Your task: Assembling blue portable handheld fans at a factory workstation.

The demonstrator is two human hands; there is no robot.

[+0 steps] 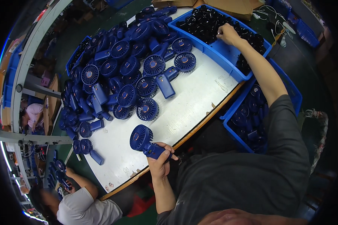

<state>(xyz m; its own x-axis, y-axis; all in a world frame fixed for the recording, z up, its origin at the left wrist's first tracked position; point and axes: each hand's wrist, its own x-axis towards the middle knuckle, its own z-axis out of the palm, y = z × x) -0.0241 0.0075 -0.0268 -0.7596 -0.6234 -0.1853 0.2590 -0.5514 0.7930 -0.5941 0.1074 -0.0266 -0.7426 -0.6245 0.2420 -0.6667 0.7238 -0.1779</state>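
My left hand [161,161] is wrapped round the handle of a dark blue handheld fan [141,137], whose round grille tilts up over the table's near edge. At the far right, my right hand [229,34] is over a blue plastic bin [204,48] full of small glossy black parts [204,20]. Its fingers are pinched together, and a small pale spot shows at the fingertips; what they hold is too small to make out. A large heap of dark blue handheld fans [128,66] covers the far and left side of the white table [184,120].
Below the table's right edge stands another blue bin [236,137] with dark blue fans in it. A metal frame post [20,88] rises at the left. At the lower left a co-worker in a grey shirt [82,206] handles fans. Cardboard [233,8] lies behind the black parts.
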